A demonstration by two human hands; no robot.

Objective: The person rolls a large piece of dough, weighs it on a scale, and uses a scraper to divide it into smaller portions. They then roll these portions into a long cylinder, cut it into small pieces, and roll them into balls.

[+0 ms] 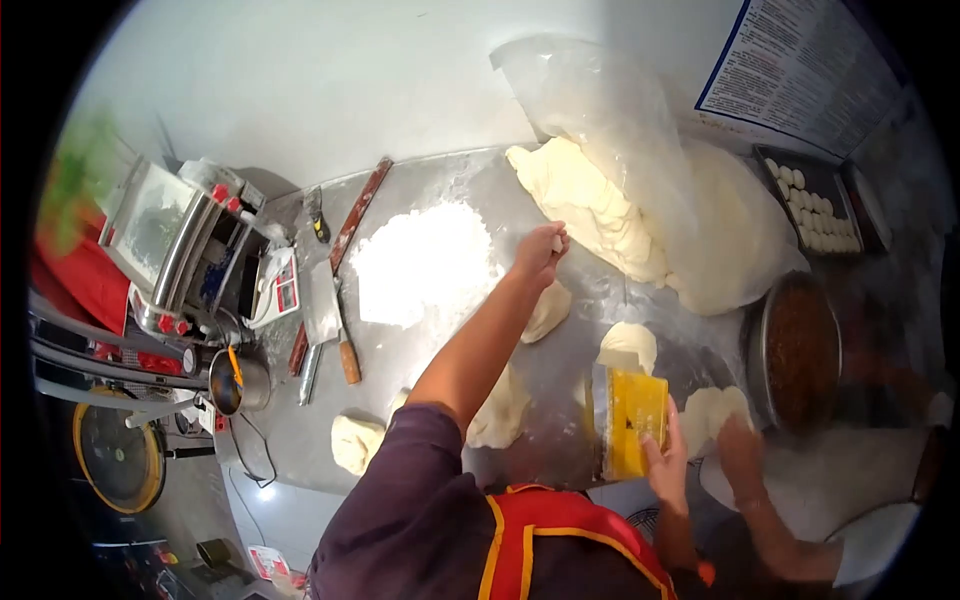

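the right hand (668, 462) is grasping a yellow scraper (640, 422); a dough piece (630, 343) is lying just beyond it. farther out, the left hand (543, 252) is clenching, contents unclear, with the big dough mass (590, 207) resting just past it.

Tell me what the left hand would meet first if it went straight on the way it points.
Most likely the large dough mass at the mouth of the plastic bag, just beyond the left hand; the hand's height above the table is unclear.
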